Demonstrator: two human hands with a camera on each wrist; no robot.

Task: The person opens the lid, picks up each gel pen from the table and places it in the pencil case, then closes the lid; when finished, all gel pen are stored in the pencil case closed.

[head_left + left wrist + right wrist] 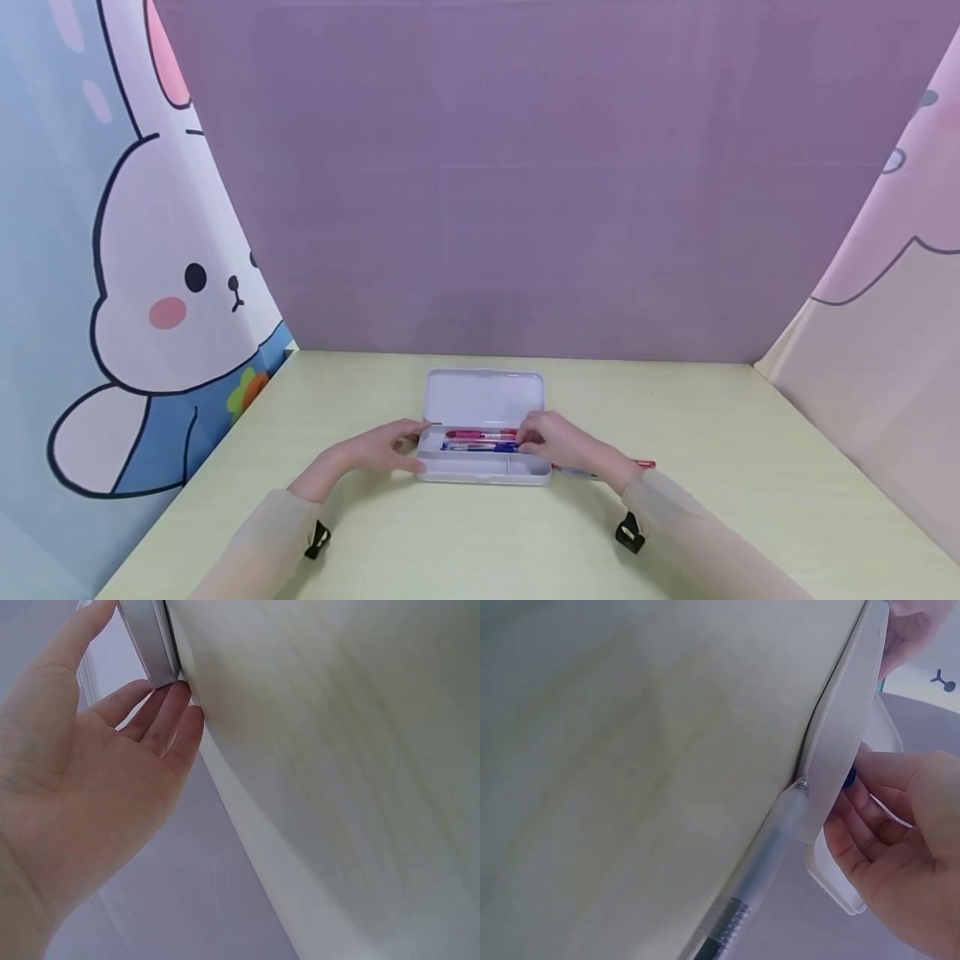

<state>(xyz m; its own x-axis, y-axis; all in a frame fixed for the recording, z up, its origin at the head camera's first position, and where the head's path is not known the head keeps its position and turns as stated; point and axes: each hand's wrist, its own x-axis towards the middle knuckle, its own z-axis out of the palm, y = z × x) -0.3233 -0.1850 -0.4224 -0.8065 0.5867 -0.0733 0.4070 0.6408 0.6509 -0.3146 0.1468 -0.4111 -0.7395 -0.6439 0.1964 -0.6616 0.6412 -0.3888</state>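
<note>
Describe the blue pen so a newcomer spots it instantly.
On the table is an open white pencil case. In its rear compartment, the right hand pinches the blue pen, set apart from the red pen behind it by its blue colour.

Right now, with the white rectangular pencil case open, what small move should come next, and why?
Probably the right hand should settle the slim blue-and-clear pen and let go: it appears to pinch the blue end, the barrel lies inside the white rectangular pencil case beside a slim red pen, and the left hand grips the case's left end.
</note>
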